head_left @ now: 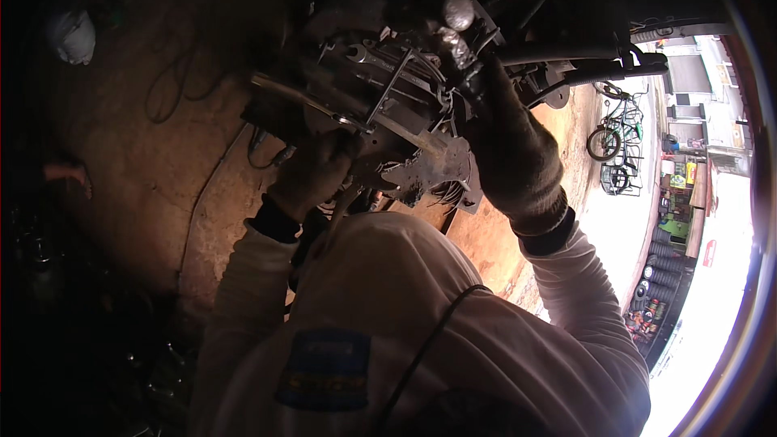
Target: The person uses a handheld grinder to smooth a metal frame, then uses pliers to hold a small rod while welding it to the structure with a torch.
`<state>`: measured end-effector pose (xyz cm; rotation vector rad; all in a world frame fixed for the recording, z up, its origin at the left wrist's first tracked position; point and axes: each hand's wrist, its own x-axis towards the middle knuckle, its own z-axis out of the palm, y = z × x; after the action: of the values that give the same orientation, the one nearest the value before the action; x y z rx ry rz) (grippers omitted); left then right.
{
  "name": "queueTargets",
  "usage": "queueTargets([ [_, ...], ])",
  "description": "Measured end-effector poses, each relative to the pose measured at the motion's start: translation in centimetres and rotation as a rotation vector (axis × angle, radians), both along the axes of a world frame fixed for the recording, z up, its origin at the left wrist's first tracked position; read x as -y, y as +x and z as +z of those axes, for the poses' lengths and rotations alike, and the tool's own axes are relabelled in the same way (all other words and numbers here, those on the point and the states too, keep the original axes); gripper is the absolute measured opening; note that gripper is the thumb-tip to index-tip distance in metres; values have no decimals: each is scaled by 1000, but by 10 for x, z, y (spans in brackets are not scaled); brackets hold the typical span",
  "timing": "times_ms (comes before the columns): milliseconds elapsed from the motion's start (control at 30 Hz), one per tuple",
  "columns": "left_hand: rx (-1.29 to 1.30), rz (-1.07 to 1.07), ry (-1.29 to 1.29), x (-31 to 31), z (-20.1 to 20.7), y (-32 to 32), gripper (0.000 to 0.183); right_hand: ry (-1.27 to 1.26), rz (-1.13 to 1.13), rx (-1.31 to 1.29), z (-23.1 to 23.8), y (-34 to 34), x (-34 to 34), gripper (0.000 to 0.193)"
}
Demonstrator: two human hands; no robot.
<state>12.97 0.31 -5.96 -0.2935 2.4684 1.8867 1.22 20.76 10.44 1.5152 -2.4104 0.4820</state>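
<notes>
A greasy metal machine part [441, 166], with rods, brackets and a worn plate, is in front of me. My left hand [312, 171], in a dark work glove, is closed low on its left side; what its fingers hold is hidden. Just above that hand a long metal bar [299, 97] slants across. My right hand [514, 146], also gloved, reaches up along the right side of the part, its fingertips lost in shadow beside a shiny rounded metal piece [459, 11]. A wrench-like tool [356, 53] lies among the rods.
Dark hoses [566, 55] stick out to the right above my right hand. A cable [202, 194] runs over the brown floor [162, 162] at left. Someone's hand or foot [69, 174] shows at far left. Outside, a bicycle [615, 142] stands near stacked tyres [665, 267].
</notes>
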Motion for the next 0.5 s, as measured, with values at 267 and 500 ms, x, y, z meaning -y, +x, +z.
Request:
queueTargets([
  [267,-316,-152,-436,5,-6,0,18,257,-158,302,-65,4,-37,69],
  [500,-480,-169,-764,9,-24,4,31,-48,-154,42,-51,-12,-38,64],
])
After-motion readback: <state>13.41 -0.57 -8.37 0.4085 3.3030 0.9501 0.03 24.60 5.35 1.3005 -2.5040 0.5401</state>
